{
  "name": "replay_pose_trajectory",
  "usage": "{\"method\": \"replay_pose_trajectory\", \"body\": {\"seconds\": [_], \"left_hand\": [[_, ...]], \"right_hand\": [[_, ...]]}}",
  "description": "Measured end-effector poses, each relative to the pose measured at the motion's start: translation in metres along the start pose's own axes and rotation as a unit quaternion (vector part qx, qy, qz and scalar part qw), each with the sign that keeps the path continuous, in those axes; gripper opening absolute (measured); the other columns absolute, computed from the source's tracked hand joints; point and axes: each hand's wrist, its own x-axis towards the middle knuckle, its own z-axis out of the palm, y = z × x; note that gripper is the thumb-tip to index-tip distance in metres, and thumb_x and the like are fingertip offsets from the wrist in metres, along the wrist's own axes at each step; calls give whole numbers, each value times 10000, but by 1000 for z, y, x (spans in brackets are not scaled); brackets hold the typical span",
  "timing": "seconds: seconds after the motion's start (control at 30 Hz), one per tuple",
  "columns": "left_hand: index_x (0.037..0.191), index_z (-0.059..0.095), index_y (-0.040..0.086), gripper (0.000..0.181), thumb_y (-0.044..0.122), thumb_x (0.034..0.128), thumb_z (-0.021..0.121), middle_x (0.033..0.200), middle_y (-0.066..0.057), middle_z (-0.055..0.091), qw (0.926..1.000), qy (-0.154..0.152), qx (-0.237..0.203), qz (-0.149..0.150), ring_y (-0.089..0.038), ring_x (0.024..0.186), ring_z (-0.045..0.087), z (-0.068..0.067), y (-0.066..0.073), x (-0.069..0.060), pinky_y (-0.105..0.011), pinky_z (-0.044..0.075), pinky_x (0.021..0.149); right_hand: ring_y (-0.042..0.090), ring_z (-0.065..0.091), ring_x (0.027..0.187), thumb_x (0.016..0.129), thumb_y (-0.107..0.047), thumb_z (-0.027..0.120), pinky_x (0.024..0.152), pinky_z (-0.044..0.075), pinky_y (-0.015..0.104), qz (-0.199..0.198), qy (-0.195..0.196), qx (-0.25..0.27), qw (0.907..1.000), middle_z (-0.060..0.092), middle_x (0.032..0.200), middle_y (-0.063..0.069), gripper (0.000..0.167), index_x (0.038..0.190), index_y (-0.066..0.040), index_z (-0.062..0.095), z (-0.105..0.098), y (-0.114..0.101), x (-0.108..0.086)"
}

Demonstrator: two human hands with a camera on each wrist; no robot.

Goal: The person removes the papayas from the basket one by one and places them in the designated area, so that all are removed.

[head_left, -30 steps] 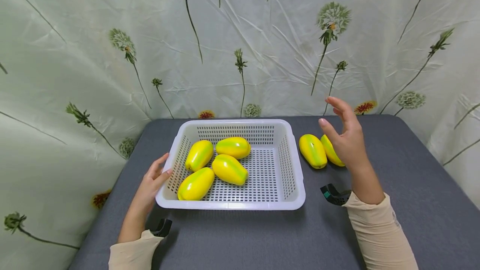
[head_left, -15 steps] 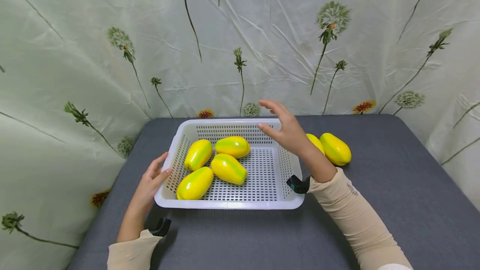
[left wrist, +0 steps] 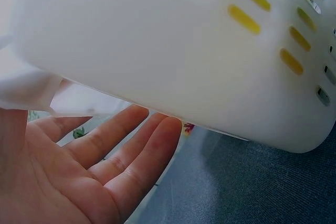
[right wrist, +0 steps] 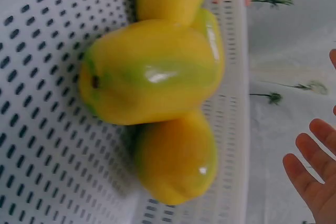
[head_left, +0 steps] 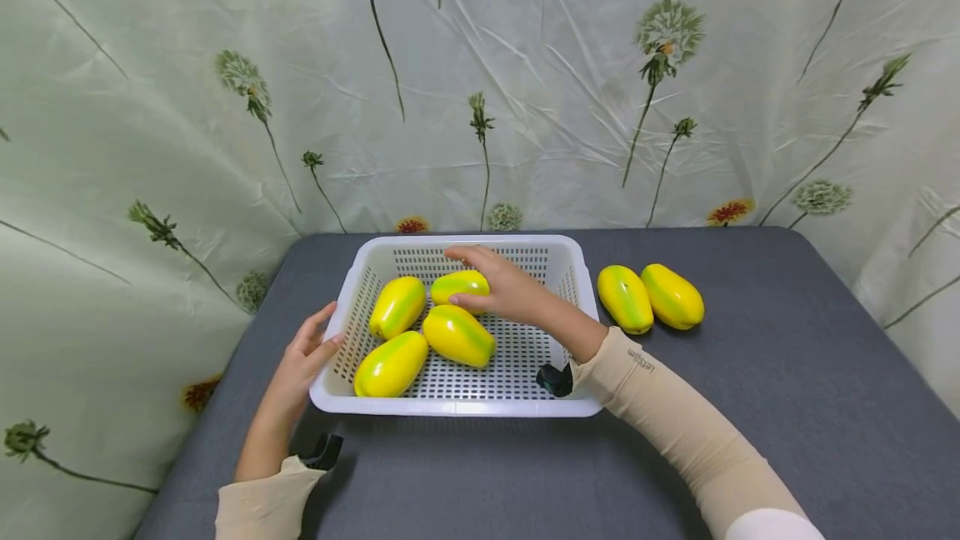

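Note:
A white perforated plastic basket (head_left: 457, 408) stands on the table with several yellow-green papayas (head_left: 459, 336) in its left half. My left hand (head_left: 300, 365) holds the basket's left rim, thumb over the top; in the left wrist view its fingers (left wrist: 163, 140) lie against the outside under the rim. My right hand (head_left: 510, 286) hovers over the basket, fingers spread around the back papaya (head_left: 450, 283), part of which it hides. In the right wrist view the fingers (right wrist: 302, 174) are apart from the fruit and hold nothing.
Two more papayas (head_left: 626, 298) lie side by side on the grey tabletop (head_left: 465, 473), right of the basket. A pale floral curtain (head_left: 555, 132) hangs behind the table. Each wrist wears a black camera mount (head_left: 555, 380).
My right hand has moved left from above the two papayas on the table to over the back papaya in the basket. The left hand stays on the rim.

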Motion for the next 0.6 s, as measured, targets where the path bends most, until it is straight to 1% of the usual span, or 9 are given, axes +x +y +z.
{"method": "replay_pose_trajectory", "body": {"seconds": [0.17, 0.3, 0.47, 0.6], "left_hand": [[1433, 162, 130, 586, 230, 944, 469, 1299, -272, 364, 10000, -22, -35, 12, -99, 870, 593, 0, 0, 0, -365, 527, 641], [1433, 163, 135, 587, 232, 943, 471, 1296, -270, 367, 10000, -8, -15, 0, -100, 865, 596, -1, 0, 1, -377, 527, 633], [1437, 152, 143, 592, 232, 944, 469, 1310, -261, 361, 10000, -33, -19, -27, -103, 881, 592, 0, 0, 0, -382, 526, 638], [1437, 151, 149, 598, 240, 941, 473, 1317, -257, 359, 10000, -20, -9, -72, -111, 883, 593, 0, 0, -1, -386, 527, 637]], "right_hand": [[253, 408, 1166, 823, -301, 655, 943, 369, 381, 399, -497, 319, 9975, 403, 1338, 88, 639, 1358, -110, 362, 9, 3, 6], [231, 418, 1158, 799, -312, 679, 931, 385, 368, 738, -885, 459, 9923, 395, 1339, 86, 685, 1364, -115, 345, 15, 8, 7], [196, 431, 1152, 779, -322, 697, 927, 392, 336, 1048, -1350, 459, 9842, 404, 1335, 42, 701, 1358, -131, 352, 22, 12, 6], [170, 429, 1141, 767, -337, 706, 947, 368, 311, 1061, -1767, 170, 9784, 424, 1314, 26, 709, 1346, -112, 365, 27, 15, 6]]}}
